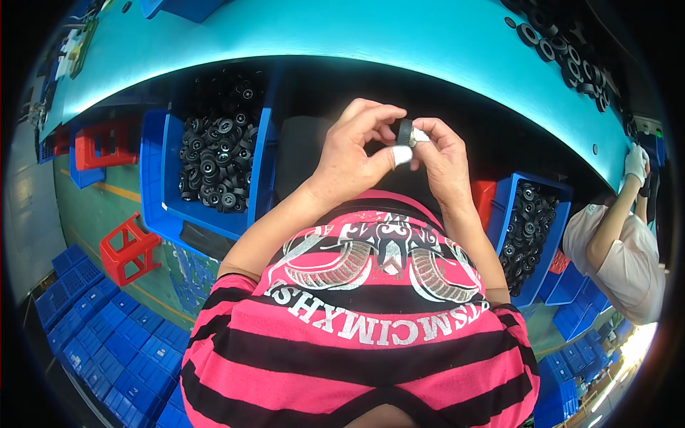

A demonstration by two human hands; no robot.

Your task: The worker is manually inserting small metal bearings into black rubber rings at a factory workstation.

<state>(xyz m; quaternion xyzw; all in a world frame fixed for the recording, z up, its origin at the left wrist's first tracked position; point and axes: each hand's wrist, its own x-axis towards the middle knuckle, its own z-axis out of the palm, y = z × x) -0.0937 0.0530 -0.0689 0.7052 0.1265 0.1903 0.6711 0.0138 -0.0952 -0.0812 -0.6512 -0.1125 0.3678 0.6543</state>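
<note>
Between my two hands is a small black toy-like wheel (404, 132), held edge-on just in front of the table's near edge. My left hand (353, 146) pinches it from the left, with a white wrap round the thumb. From the other side, the fingers of my right hand (444, 155) close on it, also with white wrapping at the fingertips. A pale bit shows at the wheel's right face; whether it is hub or wrapping I cannot make out. Left of me, a blue bin (171, 171) holds many black wheels (214, 160). Another blue bin (501, 207) with similar wheels (529, 228) stands at my right.
A turquoise table (300, 32) curves across the front, with black rings (564, 53) heaped at its far right. Red stools (130, 248) and stacked blue crates (118, 342) stand on the floor at left. At right, a co-worker (621, 250) wearing a white glove reaches to the table.
</note>
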